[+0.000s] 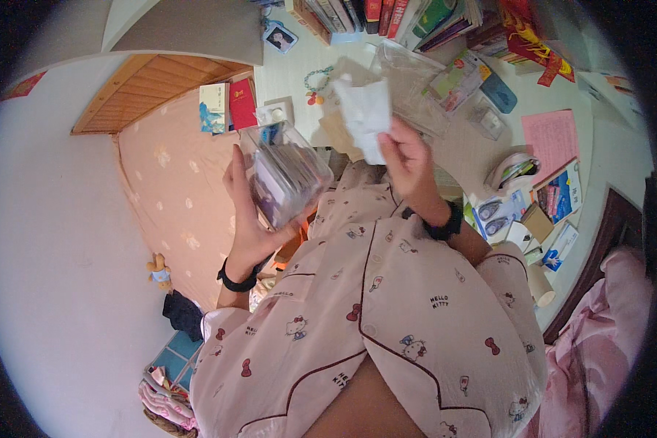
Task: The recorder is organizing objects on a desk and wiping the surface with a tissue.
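My left hand (pixel 250 219) is wrapped round a clear plastic box (pixel 288 175), which is tilted and packed with flat, card-like items. What exactly these are cannot be made out. Up over the desk, my right hand (pixel 410 157) pinches a crumpled white tissue (pixel 366 113) between thumb and fingers. The tissue is a little blurred and hangs apart from the box. Behind it lie a brown paper piece (pixel 336 131) and a clear plastic bag (pixel 409 77).
A bead bracelet (pixel 317 79), a red booklet (pixel 242 104) and a row of books (pixel 387 16) are on the desk. To the right are a pink sheet (pixel 550 142), a pencil pouch (pixel 512 174) and correction tapes (pixel 498 215). A bed (pixel 175 168) stands left.
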The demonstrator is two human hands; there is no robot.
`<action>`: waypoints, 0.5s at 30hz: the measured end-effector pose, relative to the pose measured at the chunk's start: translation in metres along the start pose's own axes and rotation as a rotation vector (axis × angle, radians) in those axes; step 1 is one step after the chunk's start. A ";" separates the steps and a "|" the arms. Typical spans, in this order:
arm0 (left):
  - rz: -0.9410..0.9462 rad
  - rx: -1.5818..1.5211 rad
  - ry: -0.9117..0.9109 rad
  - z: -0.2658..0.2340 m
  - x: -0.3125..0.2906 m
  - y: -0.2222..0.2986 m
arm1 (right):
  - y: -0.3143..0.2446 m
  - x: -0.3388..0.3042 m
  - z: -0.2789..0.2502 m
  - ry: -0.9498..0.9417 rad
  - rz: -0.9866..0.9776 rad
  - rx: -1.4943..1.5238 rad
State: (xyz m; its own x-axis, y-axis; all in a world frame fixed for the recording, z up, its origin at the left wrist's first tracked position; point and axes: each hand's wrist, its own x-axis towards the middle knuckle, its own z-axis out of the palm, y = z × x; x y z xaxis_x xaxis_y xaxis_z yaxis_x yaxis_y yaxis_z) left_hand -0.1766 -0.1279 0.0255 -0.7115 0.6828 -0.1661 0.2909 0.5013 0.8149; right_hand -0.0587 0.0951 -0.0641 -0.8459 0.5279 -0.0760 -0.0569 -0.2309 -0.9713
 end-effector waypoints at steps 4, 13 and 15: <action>0.044 0.057 -0.045 0.006 -0.002 0.013 | -0.034 0.018 0.007 -0.553 0.036 -0.520; 0.136 0.041 -0.180 -0.004 0.008 0.042 | -0.056 0.021 -0.009 -0.759 -0.734 -0.204; 0.167 0.077 -0.199 -0.005 0.008 0.047 | -0.057 0.034 -0.002 -0.629 -0.649 -0.177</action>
State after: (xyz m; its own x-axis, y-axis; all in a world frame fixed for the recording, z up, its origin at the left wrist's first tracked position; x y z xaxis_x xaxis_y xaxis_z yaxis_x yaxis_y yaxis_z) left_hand -0.1717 -0.1010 0.0654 -0.5121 0.8466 -0.1452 0.4465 0.4068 0.7970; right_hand -0.0831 0.1276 -0.0120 -0.8118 -0.0430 0.5824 -0.5832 0.1109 -0.8047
